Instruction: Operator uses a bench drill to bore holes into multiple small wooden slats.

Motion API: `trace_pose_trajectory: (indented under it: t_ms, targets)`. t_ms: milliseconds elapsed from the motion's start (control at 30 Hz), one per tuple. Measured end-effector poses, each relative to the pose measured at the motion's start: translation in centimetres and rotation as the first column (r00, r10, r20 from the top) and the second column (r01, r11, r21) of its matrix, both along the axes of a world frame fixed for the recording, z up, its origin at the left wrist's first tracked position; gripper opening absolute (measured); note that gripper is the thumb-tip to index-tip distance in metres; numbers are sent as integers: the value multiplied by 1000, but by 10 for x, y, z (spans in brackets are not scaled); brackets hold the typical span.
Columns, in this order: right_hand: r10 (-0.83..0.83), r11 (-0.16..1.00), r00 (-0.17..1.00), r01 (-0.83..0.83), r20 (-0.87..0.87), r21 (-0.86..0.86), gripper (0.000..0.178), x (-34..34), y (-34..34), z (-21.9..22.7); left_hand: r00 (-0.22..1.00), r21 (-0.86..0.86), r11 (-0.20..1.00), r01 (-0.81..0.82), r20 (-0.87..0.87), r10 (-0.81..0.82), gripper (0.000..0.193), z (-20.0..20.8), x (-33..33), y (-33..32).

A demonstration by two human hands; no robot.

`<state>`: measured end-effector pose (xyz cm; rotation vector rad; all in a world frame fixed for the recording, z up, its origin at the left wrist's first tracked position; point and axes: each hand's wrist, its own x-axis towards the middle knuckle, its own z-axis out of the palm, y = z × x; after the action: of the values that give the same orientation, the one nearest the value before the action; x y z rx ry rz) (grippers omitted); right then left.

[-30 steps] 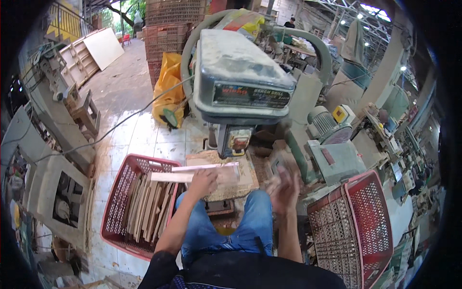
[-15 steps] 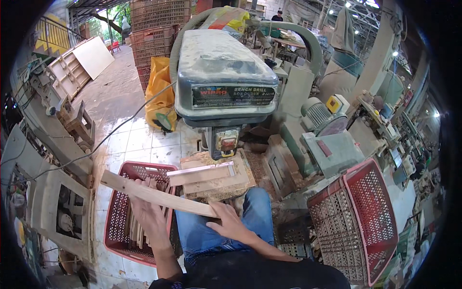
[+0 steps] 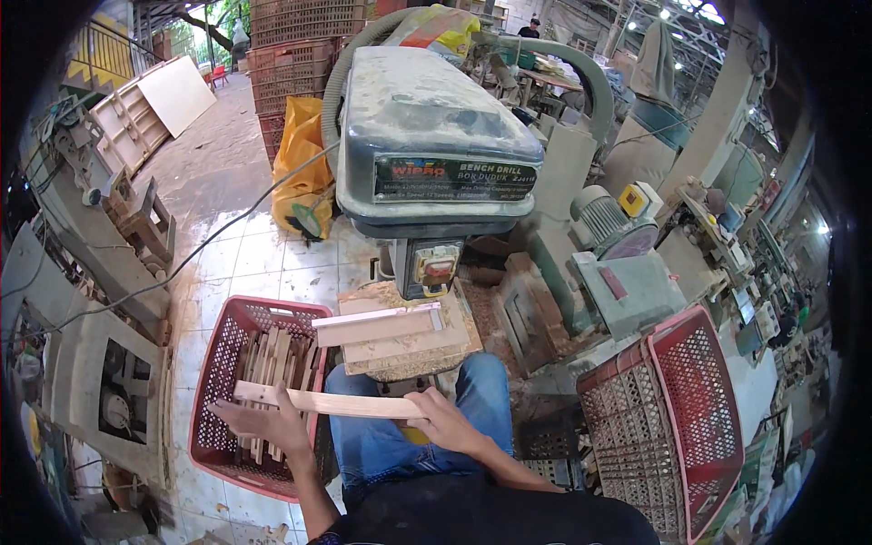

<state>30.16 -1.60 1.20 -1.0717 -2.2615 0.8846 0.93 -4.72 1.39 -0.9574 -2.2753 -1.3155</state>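
Observation:
A pale, slightly curved wooden slat (image 3: 341, 405) lies nearly level across my lap, its left end over the red crate (image 3: 202, 400). My right hand (image 3: 445, 421) grips the slat's right end, thumb on top. At the other end my left hand (image 3: 272, 423) has its fingers stretched out to the left, with the thumb raised against the slat. Several similar wooden strips (image 3: 263, 359) fill the crate beneath that hand. In front of my knees is the bench drill (image 3: 436, 136), dusted with sawdust, with a wooden work board and fence (image 3: 386, 329) under its head.
A second red crate (image 3: 636, 427) leans at my right, near a dusty motor (image 3: 604, 222). A black cable (image 3: 209, 245) runs from the drill toward the left. An orange sack (image 3: 300, 163) and stacked brown crates (image 3: 289, 73) stand behind the drill. Far back is a person (image 3: 530, 29).
The slat's left end has come down and to the right, so it lies more level. My left hand has shifted left and turned, its fingers now pointing sideways. My right hand keeps its grip.

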Motion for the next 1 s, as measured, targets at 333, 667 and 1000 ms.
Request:
trace_pose_trajectory:
  t_ms: [333,667,1000]
  targets:
    - [85,995,996,-87,25,51,50,3,10,8,216,-385,136,913,171,-961,44,4,38,10]
    - [-365,930,876,355,-315,-90,65,43,35,-28,381,-321,318,892,154,-912,37,-5,21,57]
    - [-780,625,499,655,-378,-425,55,116,20,-99,401,-501,406,764,-125,-908,38,-57,-12,145]
